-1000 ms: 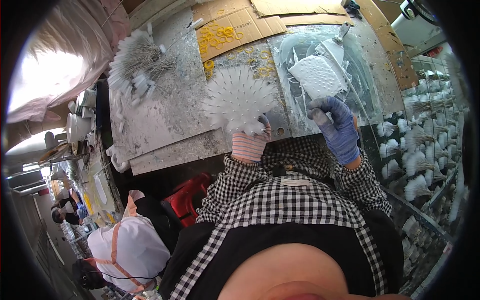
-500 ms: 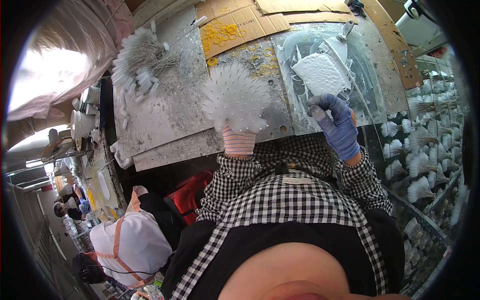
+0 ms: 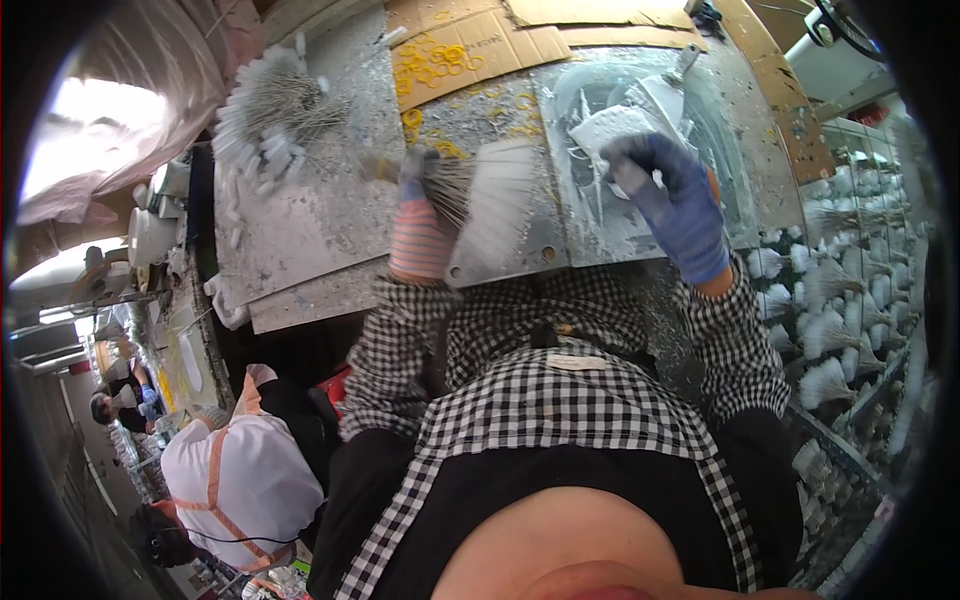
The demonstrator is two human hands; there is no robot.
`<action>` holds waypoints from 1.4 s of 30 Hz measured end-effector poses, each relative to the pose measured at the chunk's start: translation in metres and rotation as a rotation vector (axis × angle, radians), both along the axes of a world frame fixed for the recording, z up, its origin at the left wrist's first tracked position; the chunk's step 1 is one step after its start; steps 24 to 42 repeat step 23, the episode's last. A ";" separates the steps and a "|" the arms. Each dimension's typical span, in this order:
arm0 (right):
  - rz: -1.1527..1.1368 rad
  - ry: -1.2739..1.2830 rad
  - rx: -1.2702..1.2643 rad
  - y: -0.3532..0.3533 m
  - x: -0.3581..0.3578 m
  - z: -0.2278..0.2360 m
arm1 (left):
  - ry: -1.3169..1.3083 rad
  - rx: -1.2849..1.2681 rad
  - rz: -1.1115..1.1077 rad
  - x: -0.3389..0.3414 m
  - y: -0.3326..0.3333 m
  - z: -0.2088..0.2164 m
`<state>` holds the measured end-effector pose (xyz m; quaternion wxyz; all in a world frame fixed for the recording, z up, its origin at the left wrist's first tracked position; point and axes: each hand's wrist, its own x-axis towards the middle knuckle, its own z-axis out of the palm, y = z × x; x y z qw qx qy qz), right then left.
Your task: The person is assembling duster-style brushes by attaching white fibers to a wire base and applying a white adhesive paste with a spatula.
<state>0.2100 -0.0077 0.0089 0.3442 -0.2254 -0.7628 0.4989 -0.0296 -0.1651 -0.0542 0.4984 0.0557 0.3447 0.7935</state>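
Note:
My left hand (image 3: 420, 225), in a striped knit glove with grey fingertips, is closed round the thin stems of a bundle of white-tipped stems (image 3: 497, 195). The bundle lies sideways over the table, white tips fanned to the right, and is smeared by motion. My right hand (image 3: 680, 205), in a blue glove with greyish, stained fingers, is curled with thumb and fingertips drawn together above the white paste slab (image 3: 603, 128). Whatever may be between those fingertips does not show. The slab lies on a smeared glassy board (image 3: 745, 190), beside a paste-covered scraper (image 3: 684, 62).
Another heap of white-tipped stems (image 3: 270, 110) lies at the table's far left. Yellow rubber bands (image 3: 440, 60) are scattered on cardboard (image 3: 530, 45). A rack of white bundles (image 3: 830, 290) stands to the right. Another person (image 3: 240, 485) is at the lower left.
My left hand has moved left and turned the bundle from tips facing up to lying sideways. My right hand has risen a little toward the paste, its fingers still curled.

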 end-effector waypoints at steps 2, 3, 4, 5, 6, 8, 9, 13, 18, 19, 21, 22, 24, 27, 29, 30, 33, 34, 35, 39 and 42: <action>0.045 -0.036 0.009 0.006 -0.007 0.011 | 0.124 -0.127 0.070 -0.015 0.007 -0.004; 0.083 -0.043 0.054 0.008 -0.010 0.014 | 0.421 -0.212 0.048 -0.019 0.013 0.003; 0.122 -0.050 0.096 0.010 -0.014 0.015 | 0.720 -0.293 0.024 -0.019 0.022 0.008; 0.118 -0.066 0.091 0.012 -0.017 0.014 | 0.837 -0.175 0.024 -0.016 0.033 0.014; 0.160 -0.179 0.165 0.014 -0.020 0.014 | 0.868 -0.147 0.000 -0.015 0.042 0.019; 0.230 -0.367 0.240 0.023 -0.023 0.004 | 0.888 -0.116 -0.037 -0.011 0.060 0.029; 0.228 -0.374 0.234 0.026 -0.025 0.001 | 0.954 -0.078 -0.116 -0.007 0.066 0.037; 0.209 -0.508 0.315 0.032 -0.026 -0.008 | 0.979 0.002 -0.298 -0.001 0.093 0.041; 0.115 -0.611 0.240 0.049 -0.024 -0.017 | 0.900 -0.008 -0.255 0.026 0.131 0.046; 0.068 -0.588 0.228 0.053 -0.020 -0.022 | 0.892 -0.005 -0.270 0.032 0.141 0.046; 0.041 -0.603 0.241 0.055 -0.019 -0.024 | 0.948 -0.012 -0.246 0.035 0.156 0.045; 0.009 -0.591 0.282 0.061 -0.018 -0.028 | 0.973 0.009 -0.222 0.040 0.166 0.044; -0.017 -0.575 0.325 0.068 -0.019 -0.032 | 0.956 0.057 -0.205 0.040 0.178 0.038; -0.017 -0.575 0.325 0.068 -0.019 -0.032 | 0.956 0.057 -0.205 0.040 0.178 0.038; -0.017 -0.575 0.325 0.068 -0.019 -0.032 | 0.956 0.057 -0.205 0.040 0.178 0.038; -0.017 -0.575 0.325 0.068 -0.019 -0.032 | 0.956 0.057 -0.205 0.040 0.178 0.038; -0.017 -0.575 0.325 0.068 -0.019 -0.032 | 0.956 0.057 -0.205 0.040 0.178 0.038; -0.017 -0.575 0.325 0.068 -0.019 -0.032 | 0.956 0.057 -0.205 0.040 0.178 0.038; -0.017 -0.575 0.325 0.068 -0.019 -0.032 | 0.956 0.057 -0.205 0.040 0.178 0.038; -0.017 -0.575 0.325 0.068 -0.019 -0.032 | 0.956 0.057 -0.205 0.040 0.178 0.038; -0.017 -0.575 0.325 0.068 -0.019 -0.032 | 0.956 0.057 -0.205 0.040 0.178 0.038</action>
